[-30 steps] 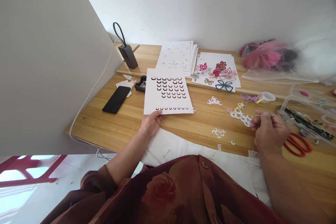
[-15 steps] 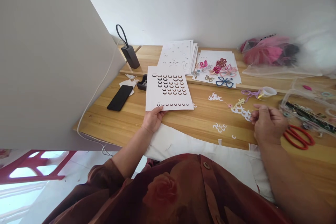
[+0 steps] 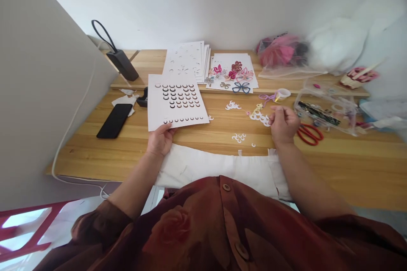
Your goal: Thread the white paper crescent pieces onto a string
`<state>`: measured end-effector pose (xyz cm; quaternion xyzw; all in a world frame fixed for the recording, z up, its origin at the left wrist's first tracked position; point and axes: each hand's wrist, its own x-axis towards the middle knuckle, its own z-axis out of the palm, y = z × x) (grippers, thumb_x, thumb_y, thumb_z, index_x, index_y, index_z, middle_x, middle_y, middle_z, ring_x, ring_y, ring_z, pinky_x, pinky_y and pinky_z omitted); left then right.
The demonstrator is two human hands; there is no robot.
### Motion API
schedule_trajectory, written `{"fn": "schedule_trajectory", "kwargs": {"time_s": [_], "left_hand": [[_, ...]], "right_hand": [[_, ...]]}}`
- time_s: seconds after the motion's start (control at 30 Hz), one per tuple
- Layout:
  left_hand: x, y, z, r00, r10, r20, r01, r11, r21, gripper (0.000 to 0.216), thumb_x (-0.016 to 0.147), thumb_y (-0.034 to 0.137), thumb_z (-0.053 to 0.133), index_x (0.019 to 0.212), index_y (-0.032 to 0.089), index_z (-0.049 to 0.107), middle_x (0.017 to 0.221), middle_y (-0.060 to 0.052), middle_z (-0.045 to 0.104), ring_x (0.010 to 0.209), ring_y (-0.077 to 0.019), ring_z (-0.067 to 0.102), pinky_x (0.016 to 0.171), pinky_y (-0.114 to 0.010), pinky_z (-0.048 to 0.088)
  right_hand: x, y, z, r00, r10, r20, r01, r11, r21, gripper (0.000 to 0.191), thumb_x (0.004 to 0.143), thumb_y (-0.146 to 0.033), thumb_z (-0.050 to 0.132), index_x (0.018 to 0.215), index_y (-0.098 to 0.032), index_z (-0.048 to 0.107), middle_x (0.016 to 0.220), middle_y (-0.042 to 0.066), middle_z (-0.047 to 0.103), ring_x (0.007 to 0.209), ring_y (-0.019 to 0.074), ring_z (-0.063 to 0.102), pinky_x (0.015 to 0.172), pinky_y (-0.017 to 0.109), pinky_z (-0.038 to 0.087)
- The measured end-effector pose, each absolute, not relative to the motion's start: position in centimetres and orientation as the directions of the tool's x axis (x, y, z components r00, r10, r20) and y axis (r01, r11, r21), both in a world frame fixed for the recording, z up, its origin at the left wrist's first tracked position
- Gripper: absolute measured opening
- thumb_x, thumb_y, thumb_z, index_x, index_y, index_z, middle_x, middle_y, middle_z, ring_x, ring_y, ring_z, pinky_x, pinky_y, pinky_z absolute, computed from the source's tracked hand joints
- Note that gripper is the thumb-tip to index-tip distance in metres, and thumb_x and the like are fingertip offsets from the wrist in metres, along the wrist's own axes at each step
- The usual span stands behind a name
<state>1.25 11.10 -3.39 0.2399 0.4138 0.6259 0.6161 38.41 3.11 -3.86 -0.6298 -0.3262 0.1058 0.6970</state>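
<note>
Left hand: Our left hand (image 3: 161, 139) is grasping the cut sheet (image 3: 178, 101) at its lower edge, with the thumb on top and the other fingers beneath. We suppose this edge is chosen because the rows of crescent openings are then nearly all uncovered.

Cut sheet: It is in front of us, to the left, tilted a little, and it hides part of the black tray (image 3: 143, 100). Its far edge overlaps the paper stack (image 3: 183, 55) in our view; whether they touch, we cannot tell.

Right hand: Our right hand (image 3: 284, 126) has the fingers curled, the thumb close to the index finger. We cannot tell whether it pinches some small piece or is without load.

White crescents: The white crescents (image 3: 260, 117) lie just beside the right fingertips, probably so near for easy picking. Smaller crescents (image 3: 239, 137) form a separate group closer to us, perhaps sorted by size.

Scissors: The red scissors (image 3: 310, 134) are just to the right of the right hand, we think for quick reach.

Ledge side: The flower ornaments (image 3: 237, 66) rest on white paper, maybe because the plain ground shows them well.

Phone: The phone (image 3: 114, 121) lies at far left, apart from the small pieces.
</note>
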Motion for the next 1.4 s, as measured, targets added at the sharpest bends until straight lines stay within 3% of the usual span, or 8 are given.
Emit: {"fn": "schedule_trajectory", "kwargs": {"time_s": [0.27,0.47,0.83,1.17,1.3,1.4], "left_hand": [[1.5,11.5,-3.6,-0.172,0.974,-0.15,-0.529,0.037,0.848,0.065,0.063,-0.007,0.064,0.119,0.026,0.071,0.124,-0.005,0.078,0.119,-0.0246,0.073,0.076,-0.024,0.065],[0.4,10.6,-3.6,-0.228,0.965,-0.127,-0.5,-0.004,0.866,0.065,0.061,-0.008,0.063,0.117,0.024,0.072,0.12,-0.007,0.079,0.111,-0.0234,0.075,0.067,-0.02,0.062],[-0.8,9.8,-3.2,-0.195,0.974,-0.118,-0.491,0.007,0.871,0.057,0.069,-0.008,0.062,0.118,0.021,0.067,0.112,0.0,0.08,0.121,-0.0215,0.07,0.075,-0.02,0.06],[-0.7,10.0,-3.5,-0.187,0.968,-0.165,-0.483,0.055,0.874,0.056,0.067,0.0,0.071,0.117,0.024,0.072,0.127,-0.006,0.078,0.125,-0.0253,0.07,0.083,-0.024,0.064],[-0.8,10.1,-3.4,-0.187,0.951,-0.245,-0.505,0.121,0.854,0.058,0.068,0.001,0.072,0.121,0.023,0.073,0.128,-0.009,0.078,0.118,-0.0262,0.073,0.079,-0.026,0.066],[-1.0,10.3,-3.1,-0.172,0.941,-0.293,-0.517,0.167,0.84,0.058,0.072,0.002,0.071,0.126,0.022,0.071,0.128,-0.01,0.078,0.112,-0.0249,0.076,0.086,-0.032,0.068]], "right_hand": [[38.7,3.2,-3.7,0.807,0.513,0.294,0.257,0.143,-0.956,0.021,0.095,-0.028,0.054,0.081,-0.02,0.067,0.05,-0.009,0.052,0.041,0.01,0.045,0.045,0.022,0.035],[38.7,2.7,-3.6,0.809,0.499,0.312,0.255,0.18,-0.95,0.02,0.095,-0.031,0.054,0.082,-0.02,0.066,0.05,-0.009,0.051,0.042,0.0104,0.046,0.046,0.023,0.037],[38.2,1.9,-3.3,0.814,0.509,0.28,0.213,0.188,-0.959,0.028,0.091,-0.047,0.062,0.082,-0.021,0.067,0.051,-0.009,0.052,0.045,0.0099,0.047,0.047,0.021,0.037],[38.2,1.7,-3.4,0.816,0.538,0.213,0.116,0.209,-0.971,0.028,0.086,-0.047,0.071,0.082,-0.019,0.07,0.05,-0.007,0.053,0.041,0.0083,0.044,0.04,0.02,0.031],[37.6,1.8,-3.1,0.822,0.528,0.214,0.127,0.196,-0.972,0.022,0.086,-0.041,0.071,0.079,-0.02,0.072,0.05,-0.005,0.054,0.04,0.0097,0.043,0.038,0.022,0.028],[37.4,1.8,-2.9,0.835,0.506,0.217,0.143,0.18,-0.973,0.019,0.085,-0.037,0.069,0.078,-0.019,0.073,0.051,-0.003,0.054,0.039,0.0106,0.043,0.039,0.026,0.029]]}}
